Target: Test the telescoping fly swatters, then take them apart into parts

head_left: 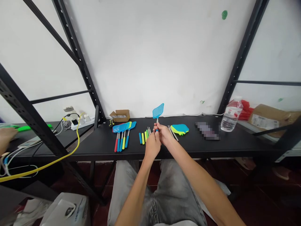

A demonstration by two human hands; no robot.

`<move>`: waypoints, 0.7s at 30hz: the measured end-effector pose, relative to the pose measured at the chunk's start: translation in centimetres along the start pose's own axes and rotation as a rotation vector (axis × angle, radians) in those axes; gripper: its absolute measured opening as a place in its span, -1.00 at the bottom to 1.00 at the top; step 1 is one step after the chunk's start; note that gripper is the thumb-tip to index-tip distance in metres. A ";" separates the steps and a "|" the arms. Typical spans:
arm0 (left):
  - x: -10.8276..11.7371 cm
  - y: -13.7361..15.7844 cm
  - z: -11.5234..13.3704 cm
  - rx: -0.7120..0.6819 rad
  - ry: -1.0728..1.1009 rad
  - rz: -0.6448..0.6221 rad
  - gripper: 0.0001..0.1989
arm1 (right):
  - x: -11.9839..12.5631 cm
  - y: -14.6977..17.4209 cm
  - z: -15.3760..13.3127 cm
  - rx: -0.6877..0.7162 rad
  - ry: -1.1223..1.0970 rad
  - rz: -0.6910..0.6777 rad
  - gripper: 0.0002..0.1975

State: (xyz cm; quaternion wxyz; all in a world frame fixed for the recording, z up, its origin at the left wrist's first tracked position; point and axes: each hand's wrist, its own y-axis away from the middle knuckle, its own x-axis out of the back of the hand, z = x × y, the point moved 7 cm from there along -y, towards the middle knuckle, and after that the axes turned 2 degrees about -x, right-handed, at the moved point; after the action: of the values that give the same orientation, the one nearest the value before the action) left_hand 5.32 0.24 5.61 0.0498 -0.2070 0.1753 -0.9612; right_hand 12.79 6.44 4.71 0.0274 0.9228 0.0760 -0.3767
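A fly swatter (158, 111) with a blue mesh head stands upright between my hands over the black table. My left hand (153, 145) is closed around its blue handle, most of which is hidden. Just above, my right hand (162, 131) grips it near the base of the metal rod. Left of my hands lie several loose handles (143, 138) in blue, yellow and green, with metal rods (149, 130) beside them. To the right, more metal rods (173, 133) lie next to a stack of blue and yellow swatter heads (180, 129).
Several assembled fly swatters (121, 135) lie at the left of the table (94, 146). Behind them are an open cardboard box (120, 115) and a tape measure (111, 123). A water bottle (231, 114) stands right. A yellow cable (75, 147) crosses the left frame post. Another person's hand (7, 138) shows far left.
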 end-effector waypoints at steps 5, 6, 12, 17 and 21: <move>-0.4 0.4 -1.6 0.212 0.610 -0.098 -0.55 | -1.5 -0.4 1.2 -0.029 -0.045 -0.015 -0.81; -0.2 0.5 -1.5 0.225 0.690 -0.104 -0.55 | -2.0 -0.4 1.4 -0.029 -0.041 -0.018 -0.80; 1.2 1.9 -0.9 0.308 1.040 -0.102 -0.59 | -4.5 0.0 2.1 -0.052 -0.072 -0.031 -0.79; 1.5 2.3 -0.2 0.427 1.307 -0.131 -0.64 | -5.5 0.6 2.9 -0.079 -0.114 -0.024 -0.80; 1.4 3.0 1.2 0.464 1.459 -0.160 -0.61 | -6.5 0.0 3.0 -0.105 -0.189 -0.071 -0.82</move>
State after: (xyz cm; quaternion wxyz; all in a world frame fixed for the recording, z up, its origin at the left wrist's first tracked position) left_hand 4.60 -3.22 6.09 -0.1061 0.4832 -0.0579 -0.8671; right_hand 6.15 5.32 7.13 0.0693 0.8772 0.1254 -0.4583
